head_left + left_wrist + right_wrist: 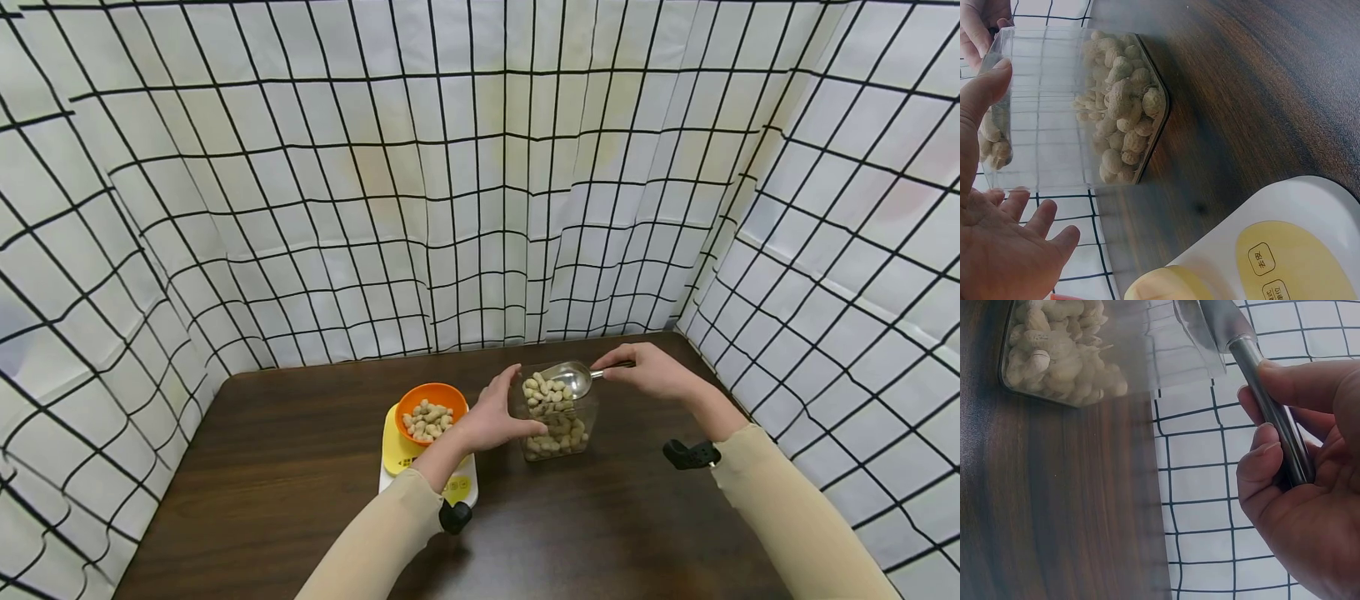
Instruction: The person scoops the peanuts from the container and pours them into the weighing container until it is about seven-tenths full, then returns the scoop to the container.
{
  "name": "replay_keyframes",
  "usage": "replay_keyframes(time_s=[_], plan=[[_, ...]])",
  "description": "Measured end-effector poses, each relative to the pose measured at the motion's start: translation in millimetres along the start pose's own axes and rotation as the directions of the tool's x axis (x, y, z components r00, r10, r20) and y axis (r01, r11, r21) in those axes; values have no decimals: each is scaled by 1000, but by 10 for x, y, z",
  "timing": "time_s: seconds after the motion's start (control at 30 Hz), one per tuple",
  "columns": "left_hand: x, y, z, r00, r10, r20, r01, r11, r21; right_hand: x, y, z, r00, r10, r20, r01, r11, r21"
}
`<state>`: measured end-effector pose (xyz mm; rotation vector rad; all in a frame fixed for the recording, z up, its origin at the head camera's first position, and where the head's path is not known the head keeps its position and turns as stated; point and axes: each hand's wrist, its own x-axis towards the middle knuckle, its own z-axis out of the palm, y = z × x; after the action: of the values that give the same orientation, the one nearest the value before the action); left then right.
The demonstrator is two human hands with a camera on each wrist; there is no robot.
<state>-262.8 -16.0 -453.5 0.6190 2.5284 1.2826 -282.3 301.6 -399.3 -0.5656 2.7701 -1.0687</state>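
Observation:
A clear plastic container (1047, 137) stands on the table with unshelled peanuts (1124, 106) in its bottom. My right hand (1310, 431) grips the handle of a metal scoop (576, 379), fingers and thumb wrapped round it. Several peanuts (546, 390) lie in the scoop, which is at the container's mouth. At the container's left side is my left hand (495, 417), thumb by the near side near the rim. Its other fingers are spread and fairly straight along the container. An orange bowl (459, 402) of peanuts sits left of that hand.
Under the orange bowl is a white and yellow kitchen scale (1316, 200), partly hidden by the left forearm. The dark wooden table (285, 467) ends at a white curtain (465, 208) with a black grid at the back and sides.

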Motion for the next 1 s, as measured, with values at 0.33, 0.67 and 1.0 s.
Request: replay_keyframes(time_s=[0.33, 0.67, 1.0], plan=[[-8, 20, -7, 1000, -4, 9, 4, 1000, 1, -65, 20, -124, 1000, 5, -28, -5, 1000, -4], [-13, 27, -12, 1000, 1, 3, -1, 1000, 0, -165, 5, -203, 999, 48, -23, -47, 998, 35], [-28, 33, -21, 1000, 5, 4, -5, 1000, 9, -172, 37, -192, 998, 59, -34, -57, 997, 56]])
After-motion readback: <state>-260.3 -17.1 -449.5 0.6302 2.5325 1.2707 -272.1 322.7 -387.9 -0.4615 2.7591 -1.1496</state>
